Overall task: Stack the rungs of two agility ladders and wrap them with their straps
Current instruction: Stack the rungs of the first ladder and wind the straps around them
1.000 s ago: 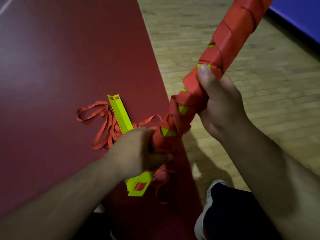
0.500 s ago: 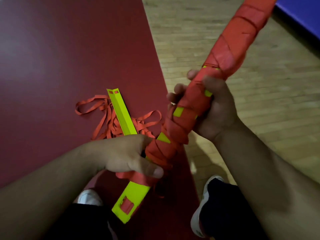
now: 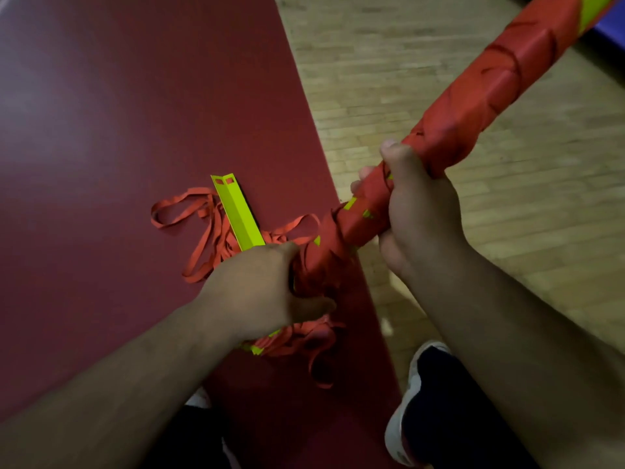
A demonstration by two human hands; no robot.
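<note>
A long bundle of yellow rungs wrapped in orange strap [image 3: 480, 96] slants from the upper right down to the centre. My right hand [image 3: 416, 211] grips the wrapped bundle near its middle, fingers curled round it. My left hand [image 3: 263, 289] grips the bundle's lower end, where strap is bunched; that end is mostly hidden under the hand. A second stack of yellow rungs [image 3: 238, 214] lies on the red mat [image 3: 118, 130], with its loose orange strap [image 3: 199, 228] tangled around it. More loose strap [image 3: 314, 346] hangs below my left hand.
A wooden floor [image 3: 422, 45] lies to the right of the mat. A blue mat corner [image 3: 608, 35] shows at the top right. My shoe [image 3: 406, 401] and dark-clad legs are at the bottom.
The bundle's yellow lower end, plainly visible half a second ago, is now nearly covered by my left hand and bunched strap. My right hand has turned on the bundle, its fingers less visible.
</note>
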